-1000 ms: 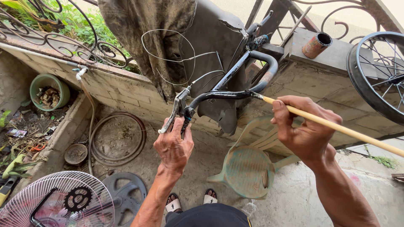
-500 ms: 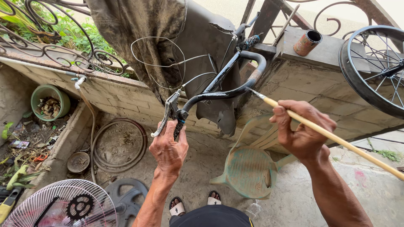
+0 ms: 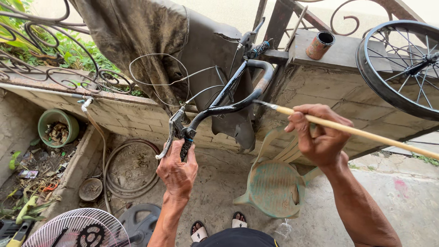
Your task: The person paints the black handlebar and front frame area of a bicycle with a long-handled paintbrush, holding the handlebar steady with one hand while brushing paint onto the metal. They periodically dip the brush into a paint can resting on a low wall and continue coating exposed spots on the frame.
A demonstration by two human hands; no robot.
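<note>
My left hand (image 3: 177, 170) grips the near grip of a black bicycle handlebar (image 3: 228, 105), right beside its brake lever (image 3: 167, 139). Loose grey brake cables (image 3: 157, 75) loop off the bar. My right hand (image 3: 320, 135) holds a long wooden-handled paintbrush (image 3: 366, 132); its tip touches the curved middle of the bar. The far grip of the bar rests up against a stone ledge (image 3: 340, 57).
A worn green plastic chair (image 3: 274, 185) stands below the bar. A bicycle wheel (image 3: 402, 64) and a rusty tin (image 3: 319, 45) sit on the ledge. A dark cloth (image 3: 151, 41) hangs on the railing. A fan guard (image 3: 73, 231), coiled hose (image 3: 130, 169) and green pot (image 3: 57, 128) lie left.
The view has shifted a little; the handlebar and my left hand sit lower in it. The brush tip has stayed against the curve of the bar.
</note>
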